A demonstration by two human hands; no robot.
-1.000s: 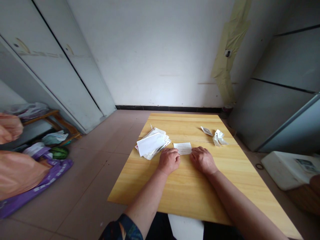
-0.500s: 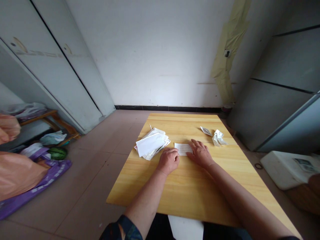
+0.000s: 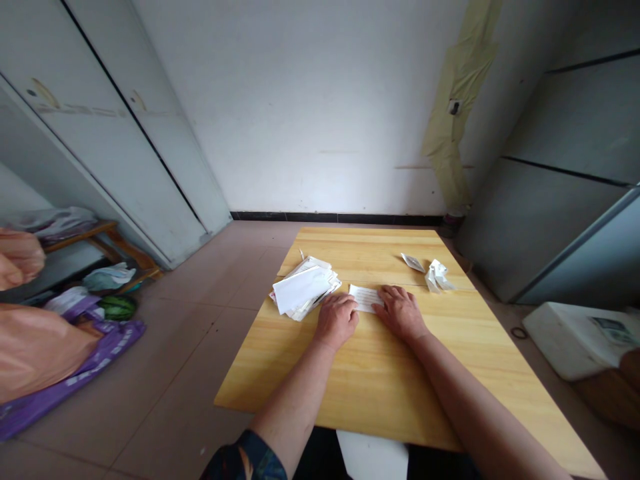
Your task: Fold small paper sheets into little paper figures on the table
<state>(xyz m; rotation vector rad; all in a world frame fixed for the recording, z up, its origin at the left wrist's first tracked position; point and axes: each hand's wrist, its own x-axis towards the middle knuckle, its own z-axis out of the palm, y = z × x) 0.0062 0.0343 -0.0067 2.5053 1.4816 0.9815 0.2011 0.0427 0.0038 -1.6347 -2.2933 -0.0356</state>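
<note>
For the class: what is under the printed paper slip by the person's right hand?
The printed paper slip lies on the wooden table, its right end under the right hand. The tabletop beneath it is covered, so nothing there shows.

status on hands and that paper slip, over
Right hand on printed paper slip, left hand beside it. Slip flat on wooden table. White paper stack just left of slip.

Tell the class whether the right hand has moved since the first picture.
Yes: the right hand has shifted slightly toward the table's far edge.
</note>
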